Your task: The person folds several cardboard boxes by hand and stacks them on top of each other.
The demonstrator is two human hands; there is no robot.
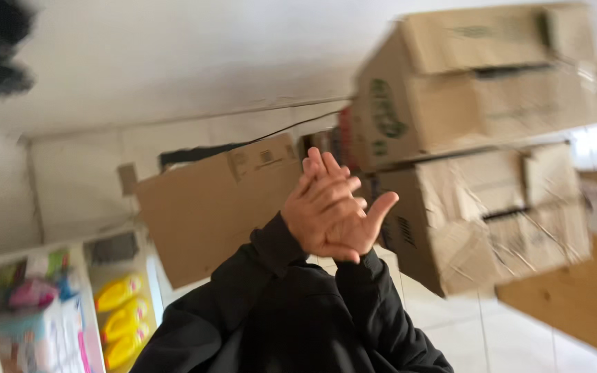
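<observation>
Sleeves [291, 324] first, black ones, coming up from the bottom of the shot. Both hands are pressed flat together, the left hand [316, 207] against the right hand [354, 228], holding nothing, fingers pointing up and a bit right. Just behind them a flat brown cardboard box [209, 207] leans, long side running left-right. Further off, two taped boxes [478, 145] stacked. Yellow bottles [122, 318] on the shelf, lower left. Pretty blurry overall.

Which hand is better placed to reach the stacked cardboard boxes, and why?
Probably the right. The right hand lies on the side of the stacked cardboard boxes, fingers pointing toward them. The left hand, pressed flat against it, sits farther away. Both are empty.
</observation>
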